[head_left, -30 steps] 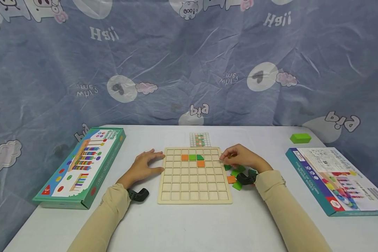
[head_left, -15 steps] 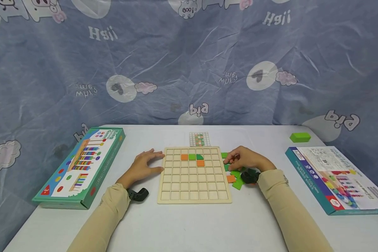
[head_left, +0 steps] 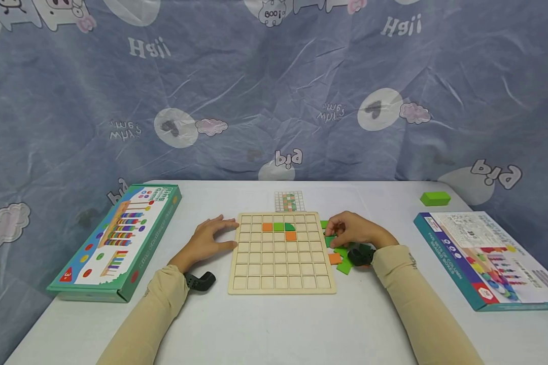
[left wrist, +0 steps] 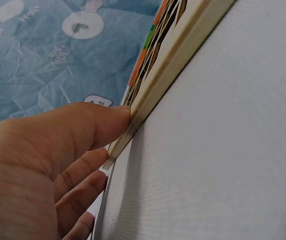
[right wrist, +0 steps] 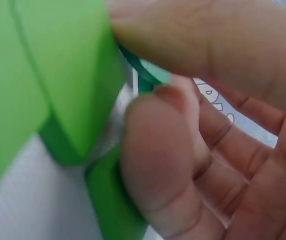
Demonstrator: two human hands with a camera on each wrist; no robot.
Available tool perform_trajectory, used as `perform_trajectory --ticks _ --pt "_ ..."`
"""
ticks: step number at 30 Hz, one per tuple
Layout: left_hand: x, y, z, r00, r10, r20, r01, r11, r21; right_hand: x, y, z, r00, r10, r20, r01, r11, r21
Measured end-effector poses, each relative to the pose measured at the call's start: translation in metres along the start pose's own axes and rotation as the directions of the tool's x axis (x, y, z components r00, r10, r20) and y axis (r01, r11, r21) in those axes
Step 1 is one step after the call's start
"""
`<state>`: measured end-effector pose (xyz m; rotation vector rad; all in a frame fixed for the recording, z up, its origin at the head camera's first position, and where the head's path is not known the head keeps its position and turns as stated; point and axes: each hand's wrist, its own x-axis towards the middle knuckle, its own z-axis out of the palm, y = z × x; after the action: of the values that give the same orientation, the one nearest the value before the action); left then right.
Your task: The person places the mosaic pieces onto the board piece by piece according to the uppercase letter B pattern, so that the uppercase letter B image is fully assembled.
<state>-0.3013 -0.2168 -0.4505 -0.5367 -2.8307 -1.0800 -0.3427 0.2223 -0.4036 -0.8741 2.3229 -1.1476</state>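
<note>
A wooden grid board (head_left: 280, 284) lies mid-table in the head view. On it are an orange square (head_left: 267, 227), a light green square (head_left: 278, 227), a dark green quarter-round tile (head_left: 289, 227) and a second orange square (head_left: 290, 236). My left hand (head_left: 206, 241) touches the board's left edge with spread fingers and thumb; its thumb (left wrist: 102, 122) meets the rim in the left wrist view. Beyond the right edge, my right hand (head_left: 356, 228) pinches a dark green tile (right wrist: 148, 82) between thumb and fingers, amid loose light green tiles (right wrist: 67, 65).
A pattern card (head_left: 289, 201) lies behind the board. One green game box (head_left: 118, 238) stands at the left, another box (head_left: 488, 258) at the right with a green block (head_left: 435, 198) behind it. A loose orange tile (head_left: 335, 259) is beside the board.
My right hand has drawn back from the board's right edge to the loose tiles beside it, uncovering a light green tile there. My left hand stays where it was.
</note>
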Motion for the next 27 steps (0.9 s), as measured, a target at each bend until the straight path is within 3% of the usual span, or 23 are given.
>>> perform_trajectory --ticks 9,18,27 --pt "0.000 0.002 0.000 1.000 -0.005 -0.001 0.005 1.000 -0.006 -0.001 -0.002 -0.002 1.000 0.014 -0.015 -0.013 0.999 0.044" --pt "-0.001 -0.001 0.000 1.000 0.009 -0.006 -0.009 1.000 0.003 0.004 -0.012 0.004 0.981 0.082 -0.173 -0.057 0.987 0.148" --pt "0.000 -0.002 0.000 1.000 0.013 -0.007 -0.013 1.000 -0.001 0.012 -0.026 0.018 0.980 0.089 -0.180 -0.038 0.963 0.268"
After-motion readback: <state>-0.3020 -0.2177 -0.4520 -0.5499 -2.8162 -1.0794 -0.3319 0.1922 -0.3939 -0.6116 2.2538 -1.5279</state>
